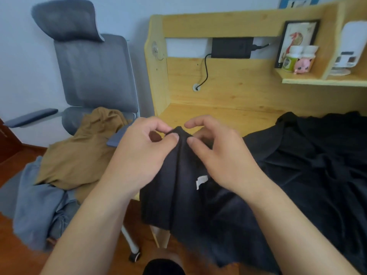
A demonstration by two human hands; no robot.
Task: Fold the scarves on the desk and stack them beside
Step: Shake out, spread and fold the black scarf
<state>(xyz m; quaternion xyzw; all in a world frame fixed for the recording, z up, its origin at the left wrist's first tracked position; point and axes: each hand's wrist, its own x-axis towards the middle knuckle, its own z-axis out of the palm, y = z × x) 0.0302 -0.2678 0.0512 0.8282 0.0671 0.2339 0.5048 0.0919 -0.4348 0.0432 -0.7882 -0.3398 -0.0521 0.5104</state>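
A large black scarf [297, 171] lies rumpled over the right half of the wooden desk [218, 116] and hangs over its front edge. One corner of it is raised at the desk's left front. My left hand [143, 153] pinches that corner between thumb and fingers. My right hand [218, 153] pinches the same corner from the right, thumb close to the left thumb. A small white label [201, 180] shows on the cloth below my right hand.
A grey office chair [93, 76] stands left of the desk with a brown cloth [79, 155] and a grey-blue cloth [37, 207] draped on its seat. Shelves at the back right hold bottles [292, 58], a pink toy and a framed picture. A black power adapter [232, 47] hangs on the desk's back.
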